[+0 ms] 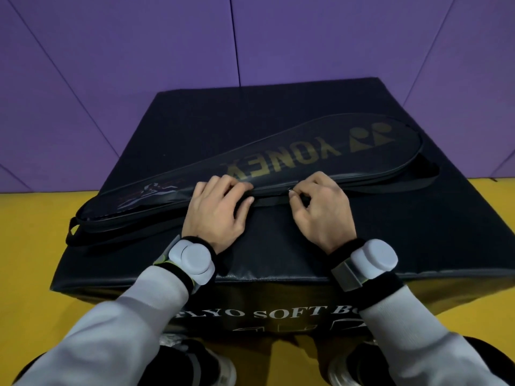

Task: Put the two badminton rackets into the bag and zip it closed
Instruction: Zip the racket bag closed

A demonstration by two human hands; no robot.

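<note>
With the bag (278, 160) flat on the box (278, 246), the left hand (216, 210) pinched its edge and the right hand (320, 207) gripped the zipper pull (290, 191); a loosened hold could bunch the fabric and jam the zip.

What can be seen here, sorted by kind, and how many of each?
Racket bag: 1
Black soft box under it: 1
Hands: 2, left hand and right hand, both on the bag's near edge
Grey wrist devices: 2, and
Rackets in view: 0
Total: 6
</note>
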